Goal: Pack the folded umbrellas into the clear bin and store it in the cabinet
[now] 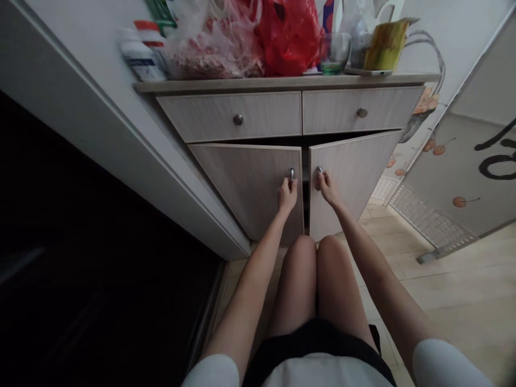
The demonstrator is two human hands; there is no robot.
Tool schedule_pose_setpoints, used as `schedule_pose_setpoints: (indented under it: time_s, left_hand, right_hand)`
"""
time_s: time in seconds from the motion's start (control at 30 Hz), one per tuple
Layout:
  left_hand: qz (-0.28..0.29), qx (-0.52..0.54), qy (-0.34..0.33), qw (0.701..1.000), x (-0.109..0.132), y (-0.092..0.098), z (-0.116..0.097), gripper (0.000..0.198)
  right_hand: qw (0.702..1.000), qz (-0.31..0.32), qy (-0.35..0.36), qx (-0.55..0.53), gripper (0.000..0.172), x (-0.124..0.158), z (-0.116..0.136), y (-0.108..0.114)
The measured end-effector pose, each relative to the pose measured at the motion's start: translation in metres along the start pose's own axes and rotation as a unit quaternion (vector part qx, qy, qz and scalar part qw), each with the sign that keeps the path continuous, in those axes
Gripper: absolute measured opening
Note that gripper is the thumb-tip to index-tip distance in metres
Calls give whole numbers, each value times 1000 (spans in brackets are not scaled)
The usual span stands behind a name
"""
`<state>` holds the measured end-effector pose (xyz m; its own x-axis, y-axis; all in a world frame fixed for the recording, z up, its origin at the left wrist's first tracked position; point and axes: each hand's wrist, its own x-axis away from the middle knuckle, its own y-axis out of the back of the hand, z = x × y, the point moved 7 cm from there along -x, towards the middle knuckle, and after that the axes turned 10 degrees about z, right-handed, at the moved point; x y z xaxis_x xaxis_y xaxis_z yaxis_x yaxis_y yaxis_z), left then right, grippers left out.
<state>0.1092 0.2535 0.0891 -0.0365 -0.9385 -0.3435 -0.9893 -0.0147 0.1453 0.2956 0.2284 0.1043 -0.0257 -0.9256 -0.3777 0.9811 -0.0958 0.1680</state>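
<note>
A pale wood-grain cabinet stands before my knees, its left door (258, 177) and right door (355, 172) both slightly ajar with a dark gap between them. My left hand (287, 194) is closed on the metal handle (292, 173) of the left door. On the other side, my right hand (326, 187) grips the right door's metal handle (319, 170). The fingers of both hands wrap round the handles and partly cover them. Little of the cabinet's inside shows through the gap.
Two drawers (266, 115) with round knobs sit above the doors. On the cabinet top (250, 83) stand white bottles (141, 56), a red plastic bag (288, 37), a clear bag (213, 48) and a glass (334, 54). A folding screen (455, 177) stands right; a dark doorway (88, 242) lies left.
</note>
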Motion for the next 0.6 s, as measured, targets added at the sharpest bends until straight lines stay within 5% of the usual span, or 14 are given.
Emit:
schedule_pose_setpoints:
  time_s: [0.3,0.43,0.6]
  left_hand:
    - [-161,-105,-60,980,146,120,-13,34]
    - [-294,-137,-64,944,187,198,-7,42]
    - [-385,-144,-34,911,217,282,-4,33]
  right_hand:
    - [979,-147,-2,139,54,143,38,114]
    - [961,-223,-35,158,55,186,31,171]
    - [891,-433,-65,123,53,229,15,255]
